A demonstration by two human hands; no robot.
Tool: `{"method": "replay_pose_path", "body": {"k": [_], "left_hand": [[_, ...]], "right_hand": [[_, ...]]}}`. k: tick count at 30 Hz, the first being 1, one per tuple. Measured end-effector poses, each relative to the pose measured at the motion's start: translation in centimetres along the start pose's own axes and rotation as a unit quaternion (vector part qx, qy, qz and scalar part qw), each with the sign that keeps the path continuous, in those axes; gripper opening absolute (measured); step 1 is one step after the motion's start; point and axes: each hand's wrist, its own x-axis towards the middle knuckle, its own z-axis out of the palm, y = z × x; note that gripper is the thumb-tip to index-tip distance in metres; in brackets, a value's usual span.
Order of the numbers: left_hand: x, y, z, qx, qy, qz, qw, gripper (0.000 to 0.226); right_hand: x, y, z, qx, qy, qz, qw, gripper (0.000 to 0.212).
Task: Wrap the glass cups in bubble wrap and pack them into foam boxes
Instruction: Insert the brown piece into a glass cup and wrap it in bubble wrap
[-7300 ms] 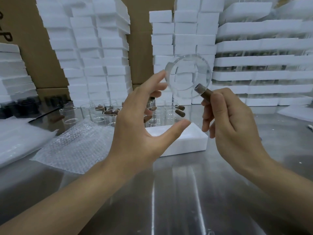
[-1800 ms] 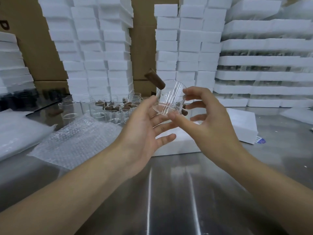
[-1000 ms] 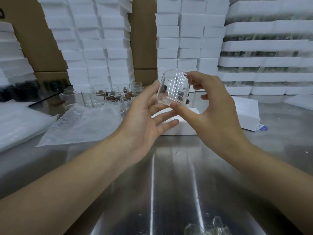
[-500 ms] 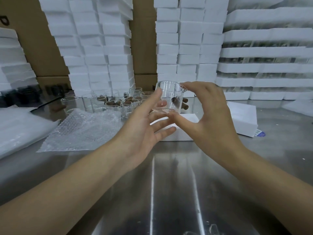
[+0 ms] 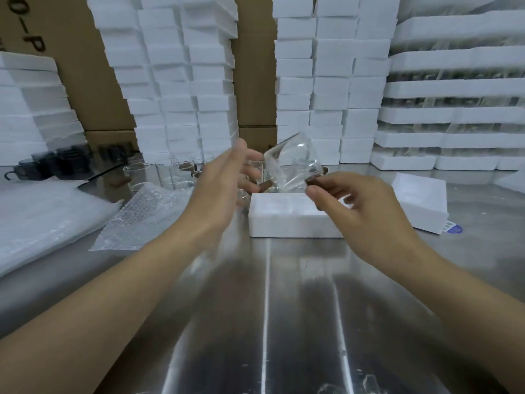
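One glass cup, tilted, at 12 o'clock over the foam box. The right hand now pinches its brown handle alone. The left hand, fingers loosely spread, has let go. Bubble wrap lies at the box's 9 o'clock, so wrapping is probably next.

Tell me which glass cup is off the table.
The tilted cup whose brown handle the right hand pinches, above the foam box; the other cups stand on the table.

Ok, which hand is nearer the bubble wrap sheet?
Left. The left hand is open just right of the bubble wrap sheet; the right hand is farther right, by the foam box, pinching the handle of the glass cup.
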Motion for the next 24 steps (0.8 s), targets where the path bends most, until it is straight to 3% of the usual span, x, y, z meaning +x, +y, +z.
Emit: {"method": "replay_pose_path", "body": {"k": [1, 2, 4, 5, 8, 15, 19, 24], "left_hand": [[0.6, -0.6, -1.3, 0.146, 0.027, 0.060, 0.987, 0.030], [1.1, -1.3, -2.5, 0.306, 0.036, 0.082, 0.948, 0.021], [1.7, -2.8, -4.1, 0.503, 0.017, 0.019, 0.864, 0.030], [1.8, -3.5, -4.3, 0.531, -0.006, -0.036, 0.847, 0.041], [1.9, -4.7, -4.1, 0.531, -0.057, -0.112, 0.838, 0.053], [2.7, -4.7, -5.2, 0.458, 0.018, -0.077, 0.885, 0.006], [3.2, -4.3, -5.3, 0.411, 0.046, -0.060, 0.908, 0.022], [2.7, -2.8, -4.2, 0.260, 0.127, 0.002, 0.957, 0.021]], "right_hand": [[0.2, 0.0, -0.1, 0.022, 0.015, 0.013, 1.000, 0.012], [0.4, 0.0, -0.2, 0.040, 0.027, 0.026, 0.998, 0.013], [0.4, 0.4, -0.2, 0.064, 0.035, 0.054, 0.996, 0.014], [0.3, 0.6, -0.1, 0.077, 0.031, 0.067, 0.994, 0.015], [0.1, 0.9, 0.1, 0.086, 0.012, 0.102, 0.991, 0.017], [0.5, 1.6, -0.5, 0.011, 0.027, 0.148, 0.989, 0.015], [0.3, 1.6, -0.6, 0.010, 0.032, 0.149, 0.988, 0.014], [-0.1, 0.4, 0.0, 0.041, 0.031, 0.113, 0.992, 0.014]]}}
